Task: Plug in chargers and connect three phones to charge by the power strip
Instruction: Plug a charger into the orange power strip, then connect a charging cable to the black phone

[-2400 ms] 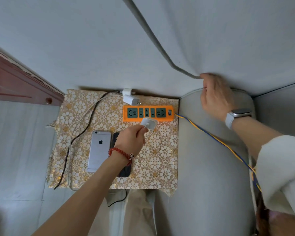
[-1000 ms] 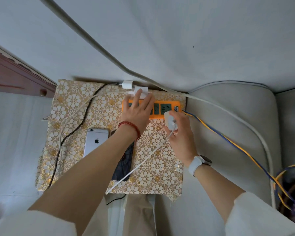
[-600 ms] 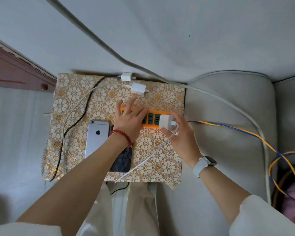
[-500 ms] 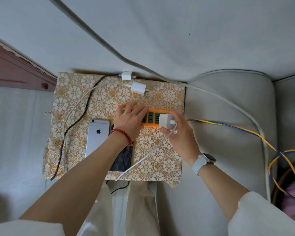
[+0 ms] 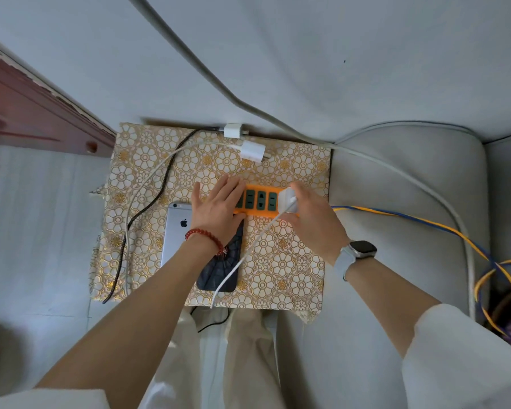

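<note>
The white charger (image 5: pixel 286 199) now sits at the right end of the orange power strip (image 5: pixel 258 201) — a second ago it hovered above. Right hand (image 5: pixel 311 222) pinches it, left hand (image 5: pixel 219 209) presses flat beside it — first plug nearly seated, phones still unconnected.

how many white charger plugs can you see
3: one in the right hand at the power strip, one charger on the cloth, one at the table's far edge.
</note>
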Demonstrator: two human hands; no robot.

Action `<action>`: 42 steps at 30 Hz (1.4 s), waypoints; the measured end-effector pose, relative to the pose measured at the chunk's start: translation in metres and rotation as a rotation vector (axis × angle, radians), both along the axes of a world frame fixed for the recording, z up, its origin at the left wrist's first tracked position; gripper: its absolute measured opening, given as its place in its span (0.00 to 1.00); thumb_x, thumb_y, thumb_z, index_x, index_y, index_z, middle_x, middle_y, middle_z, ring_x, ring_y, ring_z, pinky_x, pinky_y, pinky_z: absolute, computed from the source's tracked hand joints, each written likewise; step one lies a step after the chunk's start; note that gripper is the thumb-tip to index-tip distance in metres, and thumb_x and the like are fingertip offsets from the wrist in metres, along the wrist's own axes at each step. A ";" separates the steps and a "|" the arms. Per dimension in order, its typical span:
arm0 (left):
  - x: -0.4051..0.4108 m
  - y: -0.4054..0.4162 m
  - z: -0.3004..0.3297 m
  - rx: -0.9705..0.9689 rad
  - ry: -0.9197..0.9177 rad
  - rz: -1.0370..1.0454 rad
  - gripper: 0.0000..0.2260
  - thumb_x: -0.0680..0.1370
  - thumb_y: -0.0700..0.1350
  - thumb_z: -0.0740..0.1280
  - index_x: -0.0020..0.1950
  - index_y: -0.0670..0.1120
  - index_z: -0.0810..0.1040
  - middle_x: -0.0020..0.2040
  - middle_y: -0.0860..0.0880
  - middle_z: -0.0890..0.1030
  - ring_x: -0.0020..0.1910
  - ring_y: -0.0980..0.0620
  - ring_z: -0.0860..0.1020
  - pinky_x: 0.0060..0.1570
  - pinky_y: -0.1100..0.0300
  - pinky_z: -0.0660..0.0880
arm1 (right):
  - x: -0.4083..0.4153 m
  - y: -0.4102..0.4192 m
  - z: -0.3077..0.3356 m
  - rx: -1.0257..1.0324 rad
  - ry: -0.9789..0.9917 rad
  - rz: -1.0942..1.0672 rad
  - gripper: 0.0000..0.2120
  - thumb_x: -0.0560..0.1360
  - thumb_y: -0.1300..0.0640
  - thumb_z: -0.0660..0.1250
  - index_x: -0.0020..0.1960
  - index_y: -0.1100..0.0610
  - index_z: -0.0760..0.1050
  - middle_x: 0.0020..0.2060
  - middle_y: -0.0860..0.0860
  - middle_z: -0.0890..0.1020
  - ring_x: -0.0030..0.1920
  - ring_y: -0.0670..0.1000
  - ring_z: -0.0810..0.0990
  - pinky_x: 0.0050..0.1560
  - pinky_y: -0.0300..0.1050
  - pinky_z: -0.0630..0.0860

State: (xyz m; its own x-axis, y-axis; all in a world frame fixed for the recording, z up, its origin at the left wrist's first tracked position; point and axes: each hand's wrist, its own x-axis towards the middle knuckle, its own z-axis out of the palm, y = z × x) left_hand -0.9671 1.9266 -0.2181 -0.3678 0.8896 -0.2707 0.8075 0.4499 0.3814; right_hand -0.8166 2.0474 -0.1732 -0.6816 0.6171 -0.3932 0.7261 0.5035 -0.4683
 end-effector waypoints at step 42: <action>0.012 -0.164 0.099 -0.274 -1.124 0.152 0.22 0.77 0.35 0.59 0.70 0.43 0.61 0.70 0.45 0.67 0.67 0.46 0.67 0.66 0.55 0.64 | -0.022 -0.181 0.086 -0.843 0.579 -0.943 0.06 0.76 0.63 0.61 0.49 0.60 0.77 0.37 0.54 0.86 0.39 0.55 0.85 0.37 0.41 0.82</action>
